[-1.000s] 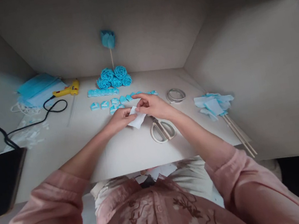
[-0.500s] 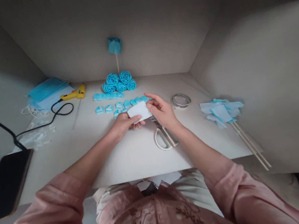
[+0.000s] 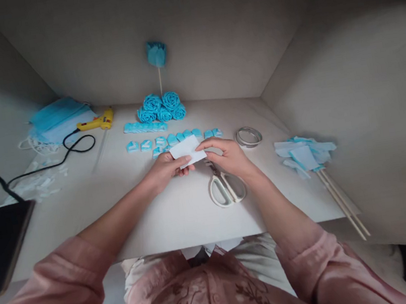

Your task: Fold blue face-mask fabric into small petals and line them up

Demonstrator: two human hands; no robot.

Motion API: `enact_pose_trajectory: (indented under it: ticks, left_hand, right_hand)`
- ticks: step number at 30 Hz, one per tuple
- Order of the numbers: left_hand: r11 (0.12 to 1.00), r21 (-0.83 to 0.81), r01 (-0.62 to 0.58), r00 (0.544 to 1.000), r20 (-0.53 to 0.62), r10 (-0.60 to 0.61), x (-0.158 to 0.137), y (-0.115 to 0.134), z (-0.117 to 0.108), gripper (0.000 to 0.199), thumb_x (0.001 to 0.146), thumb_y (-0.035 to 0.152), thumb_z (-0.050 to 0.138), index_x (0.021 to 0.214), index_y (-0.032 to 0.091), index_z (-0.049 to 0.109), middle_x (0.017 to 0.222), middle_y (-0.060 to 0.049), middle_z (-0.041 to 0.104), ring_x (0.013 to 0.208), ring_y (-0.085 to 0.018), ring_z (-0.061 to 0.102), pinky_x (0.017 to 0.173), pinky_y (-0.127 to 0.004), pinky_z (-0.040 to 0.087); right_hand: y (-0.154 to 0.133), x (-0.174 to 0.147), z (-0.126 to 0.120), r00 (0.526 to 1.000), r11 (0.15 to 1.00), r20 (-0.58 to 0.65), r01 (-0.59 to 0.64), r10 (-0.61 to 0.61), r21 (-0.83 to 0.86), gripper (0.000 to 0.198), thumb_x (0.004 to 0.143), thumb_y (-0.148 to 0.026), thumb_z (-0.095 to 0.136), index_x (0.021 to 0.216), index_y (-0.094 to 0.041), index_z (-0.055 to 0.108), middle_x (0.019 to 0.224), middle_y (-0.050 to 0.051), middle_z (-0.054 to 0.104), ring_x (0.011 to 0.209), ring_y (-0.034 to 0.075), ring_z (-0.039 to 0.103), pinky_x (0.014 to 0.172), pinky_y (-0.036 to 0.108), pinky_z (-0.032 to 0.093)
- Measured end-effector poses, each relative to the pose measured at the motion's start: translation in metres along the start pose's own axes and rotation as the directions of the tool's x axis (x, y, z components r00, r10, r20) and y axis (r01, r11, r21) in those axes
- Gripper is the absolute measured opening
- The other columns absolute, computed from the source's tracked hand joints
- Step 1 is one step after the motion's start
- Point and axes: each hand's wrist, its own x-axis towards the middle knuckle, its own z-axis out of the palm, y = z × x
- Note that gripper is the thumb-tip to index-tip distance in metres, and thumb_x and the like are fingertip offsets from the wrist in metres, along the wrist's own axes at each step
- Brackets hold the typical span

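A small white sheet (image 3: 187,149), thin like mask fabric, is held over the middle of the table. My left hand (image 3: 171,168) pinches its left and lower edge, thumb on top and fingers underneath. On the right edge, my right hand (image 3: 225,153) grips the lower corner between thumb and fingers. White-handled scissors (image 3: 224,189) lie just below the right hand, their blades partly hidden by it. Behind the sheet are several folded blue pieces (image 3: 181,136) in a row, some covered by the hands and sheet.
Rolled blue fabric flowers (image 3: 162,107) are stacked at the back, with a flower on a stick (image 3: 157,53) above. Blue masks (image 3: 58,117) and a yellow glue gun (image 3: 97,122) lie left, near a phone-like black slab (image 3: 5,247). At right are a tape roll (image 3: 248,136) and sticks (image 3: 342,202).
My right hand has shifted from the sheet's upper right corner to its lower right, fingers now lying flatter. The view has moved slightly, and more of the scissors' handles shows.
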Motion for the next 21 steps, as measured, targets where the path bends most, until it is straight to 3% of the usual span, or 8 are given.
enact_pose_trajectory:
  ticks: [6,14,17,21]
  left_hand:
    - [0.995,0.072,-0.071,0.997,-0.034,0.074,0.001,0.000,-0.003,0.040,0.072,0.051,0.072,0.080,0.012,0.067,0.068,-0.005,0.070,0.054,-0.010,0.054,0.054,-0.025,0.038]
    - [0.973,0.190,-0.132,0.980,-0.124,0.158,0.001,0.002,0.000,0.036,0.068,0.048,0.074,0.074,0.012,0.066,0.064,-0.005,0.068,0.052,-0.010,0.050,0.053,-0.025,0.037]
    - [0.973,0.187,-0.133,0.982,-0.107,0.154,0.001,0.003,0.000,0.038,0.071,0.050,0.071,0.074,0.013,0.066,0.065,-0.005,0.068,0.052,-0.010,0.051,0.053,-0.025,0.037]
    - [0.976,0.155,-0.150,0.987,-0.039,0.158,0.000,0.002,-0.002,0.053,0.082,0.063,0.053,0.073,0.013,0.067,0.068,-0.009,0.069,0.054,-0.013,0.054,0.052,-0.026,0.038]
  right_hand:
    - [-0.004,0.001,0.001,1.000,0.998,-0.021,0.020,-0.019,0.052,0.008,0.084,-0.028,0.068,0.087,-0.023,0.074,0.089,0.002,0.073,0.088,0.018,0.066,0.087,0.032,0.048]
    - [-0.005,0.001,0.008,0.981,0.983,-0.077,-0.171,0.176,0.071,0.015,0.082,-0.035,0.067,0.080,-0.020,0.069,0.078,0.000,0.069,0.073,0.015,0.062,0.075,0.028,0.047]
    - [-0.004,0.002,0.011,0.979,0.980,-0.093,-0.172,0.181,0.097,0.015,0.081,-0.035,0.067,0.079,-0.020,0.067,0.079,0.000,0.069,0.075,0.015,0.062,0.076,0.029,0.048]
    - [-0.003,0.003,0.013,0.979,0.982,-0.096,-0.172,0.179,0.077,0.013,0.080,-0.033,0.065,0.078,-0.020,0.066,0.080,0.001,0.069,0.076,0.016,0.063,0.078,0.030,0.049]
